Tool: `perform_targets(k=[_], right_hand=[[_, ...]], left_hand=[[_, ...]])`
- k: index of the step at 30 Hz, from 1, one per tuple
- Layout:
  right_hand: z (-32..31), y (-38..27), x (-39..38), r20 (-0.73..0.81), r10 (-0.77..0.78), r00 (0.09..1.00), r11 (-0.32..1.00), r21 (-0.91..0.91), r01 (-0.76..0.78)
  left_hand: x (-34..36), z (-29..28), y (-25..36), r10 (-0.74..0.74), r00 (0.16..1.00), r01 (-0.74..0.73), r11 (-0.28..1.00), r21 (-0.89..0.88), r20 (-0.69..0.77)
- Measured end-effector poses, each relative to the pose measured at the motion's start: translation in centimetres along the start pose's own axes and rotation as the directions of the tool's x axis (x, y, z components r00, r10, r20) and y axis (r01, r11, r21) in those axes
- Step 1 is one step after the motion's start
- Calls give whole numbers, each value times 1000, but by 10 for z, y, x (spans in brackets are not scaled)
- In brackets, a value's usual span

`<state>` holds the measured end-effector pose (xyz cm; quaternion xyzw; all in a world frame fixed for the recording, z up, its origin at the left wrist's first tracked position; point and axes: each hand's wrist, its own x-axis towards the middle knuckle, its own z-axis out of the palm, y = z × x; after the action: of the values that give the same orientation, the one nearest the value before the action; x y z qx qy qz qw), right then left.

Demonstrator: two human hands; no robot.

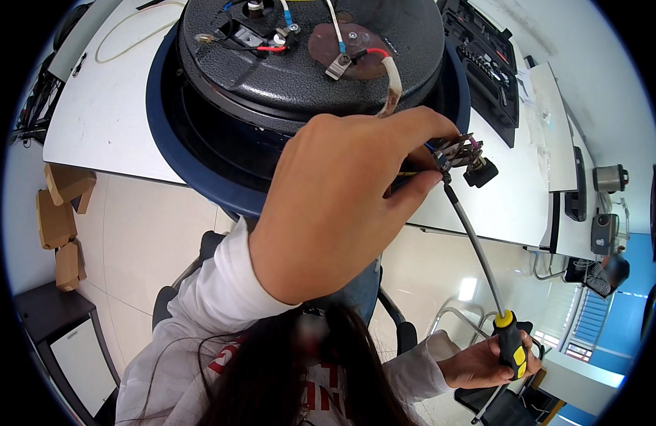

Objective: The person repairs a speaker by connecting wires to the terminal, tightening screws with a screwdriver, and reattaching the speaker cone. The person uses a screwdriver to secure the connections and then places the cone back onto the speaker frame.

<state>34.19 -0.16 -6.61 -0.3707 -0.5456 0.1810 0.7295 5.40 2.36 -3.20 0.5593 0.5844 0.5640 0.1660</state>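
My left hand (342, 206) reaches across the middle, thumb and fingers pinching a small metal electrical part with a screw terminal (452, 153). A black block (482, 172) juts from that part's far end. Down at the lower right, my right hand (488, 362) grips the black and yellow handle of a screwdriver (477, 248). The long shaft runs up to the terminal, its tip at or against the screw beside my left thumb. Behind my left hand lies a round black metal appliance base (299, 89) with wires screwed onto it, and a white sleeved cable (392, 85) leads off toward the part.
A dark blue round rim (165, 121) surrounds the base on a white table (101, 85). An open black tool case (488, 71) lies at the right. Cardboard boxes (58, 216) and a dark cabinet (65, 341) stand at the left. Another person (608, 275) is at the far right.
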Motion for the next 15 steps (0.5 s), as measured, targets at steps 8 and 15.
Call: perform_targets(k=[8, 15], right_hand=[[0, -3, -1, 0, 18, 1000, 999, 36, -18], [2, -6, -1, 2, -2, 1000, 998, 58, 2]], left_hand=[[0, -1, 0, 6, 1000, -6, 998, -56, 2], [1, -6, 2, -6, 998, 11, 995, -96, 55]])
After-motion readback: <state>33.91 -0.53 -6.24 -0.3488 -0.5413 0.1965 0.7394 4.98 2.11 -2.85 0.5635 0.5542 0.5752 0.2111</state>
